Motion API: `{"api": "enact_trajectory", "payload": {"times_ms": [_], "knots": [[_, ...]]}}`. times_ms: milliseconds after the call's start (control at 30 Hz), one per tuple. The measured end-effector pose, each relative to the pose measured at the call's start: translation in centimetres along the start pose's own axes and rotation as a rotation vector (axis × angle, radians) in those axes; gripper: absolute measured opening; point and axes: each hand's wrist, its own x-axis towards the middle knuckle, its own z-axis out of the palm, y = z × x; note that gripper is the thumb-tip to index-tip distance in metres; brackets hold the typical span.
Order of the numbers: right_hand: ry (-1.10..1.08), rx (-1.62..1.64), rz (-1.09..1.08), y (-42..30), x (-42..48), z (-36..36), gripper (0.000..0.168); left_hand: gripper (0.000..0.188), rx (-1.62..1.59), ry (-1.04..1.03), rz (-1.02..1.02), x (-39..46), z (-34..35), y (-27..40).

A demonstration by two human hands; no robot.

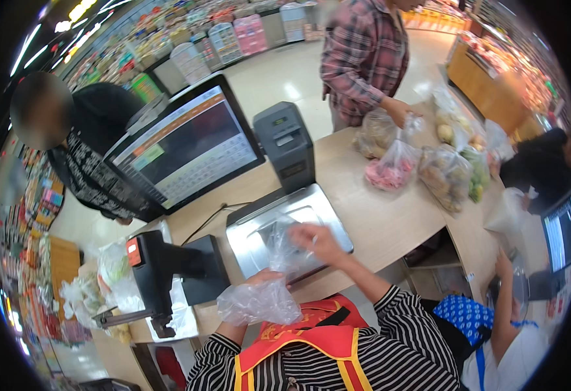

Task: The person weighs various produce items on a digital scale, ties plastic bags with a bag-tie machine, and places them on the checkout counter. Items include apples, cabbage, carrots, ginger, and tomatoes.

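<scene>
A clear plastic bag [261, 303] bunches over my left hand [264, 276], which sits at the near edge of a steel-topped weighing scale [246, 249]. Over the scale plate my right hand [317, 242] is blurred, its fingers at the bag's upper, pulled-up part; whether it grips the plastic I cannot tell. What the bag holds, if anything, does not show. The scale's grey printer column [285, 141] rises behind the plate. A touchscreen monitor [187, 146] stands to its left.
A black stand with an arm [182, 264] is on the left, near bagged vegetables [119, 269]. Across the counter [378, 234], a person in plaid touches bags by a bag of pink meat [390, 171] and a bag of brown produce [444, 176]. Other people stand left and right.
</scene>
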Motion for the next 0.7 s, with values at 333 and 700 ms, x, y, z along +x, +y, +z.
{"api": "enact_trajectory", "payload": {"times_ms": [333,700], "knots": [[0.531,0.259,0.100,-0.8,17.6,-4.9,0.029,0.041,0.030,-0.034,-0.048,0.4,0.9,-1.4],[0.501,0.376,0.014,0.7,17.7,-4.2,0.019,0.036,-0.024,-0.051,-0.074,-0.8,1.9,-1.5]]}}
